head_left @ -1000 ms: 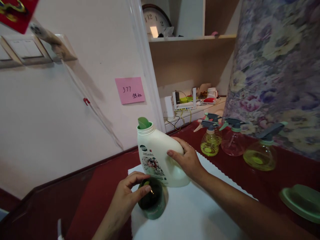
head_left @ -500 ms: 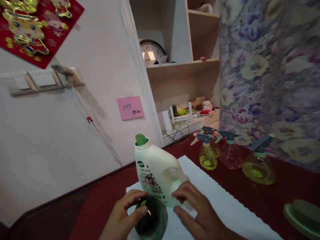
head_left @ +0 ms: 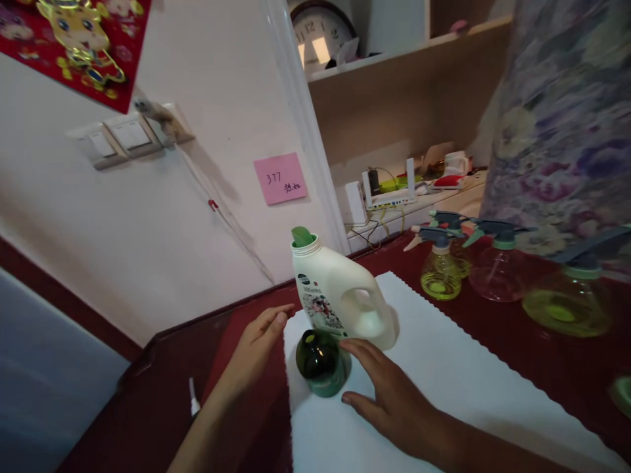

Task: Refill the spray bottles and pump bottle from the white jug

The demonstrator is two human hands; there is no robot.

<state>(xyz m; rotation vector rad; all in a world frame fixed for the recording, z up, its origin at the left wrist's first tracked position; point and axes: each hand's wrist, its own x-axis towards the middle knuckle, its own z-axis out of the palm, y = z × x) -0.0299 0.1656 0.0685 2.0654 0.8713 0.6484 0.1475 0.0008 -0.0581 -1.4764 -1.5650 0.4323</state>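
Observation:
A white detergent jug with an open green spout stands upright on a white mat. Just in front of it a dark green cap rests on the mat. My left hand hovers to the left of the cap, fingers stretched out, holding nothing. My right hand lies low over the mat to the right of the cap, fingers spread, fingertips close to the cap and the jug's base. Neither hand grips anything.
The mat lies on a dark red table. Three spray bottles stand at the back right, before a floral cloth. A small white object lies at the left. Behind are a wall with a pink note and shelves.
My left hand let go of the green cap and drew left, opening. My right hand came off the jug's handle and dropped beside the cap. The view swung left.

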